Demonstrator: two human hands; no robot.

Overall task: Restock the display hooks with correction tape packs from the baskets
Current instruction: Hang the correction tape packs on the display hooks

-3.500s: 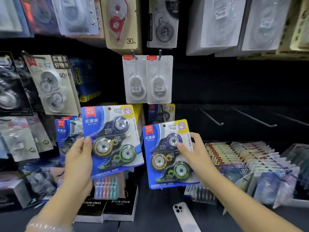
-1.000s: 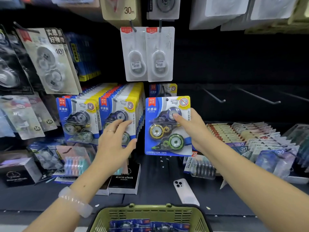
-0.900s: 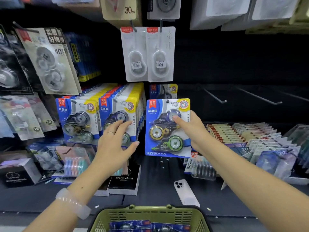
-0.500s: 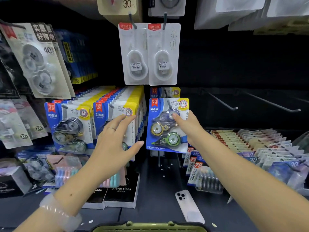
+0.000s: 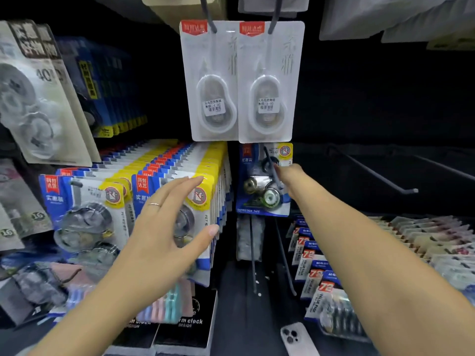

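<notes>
A right hand point(image 5: 289, 179) is gripping a pack point(image 5: 264, 181) far back on its hook point(image 5: 272, 170), the left hand point(image 5: 164, 227) resting open on full rows point(image 5: 180, 181); letting go unthreaded could drop it.

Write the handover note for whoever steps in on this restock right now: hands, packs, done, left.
Left hand: open, fingers spread, in front of the full row of blue correction tape packs on its hook; contact unclear.
Right hand: reaches far in and holds the right edge of a single pack, pushed back along the middle hook.
Done: the two left rows look fully stocked; this pack is on its hook.
Left: let go of it, then fill the middle hook and possibly the bare hooks to the right. The basket is out of view.
</notes>
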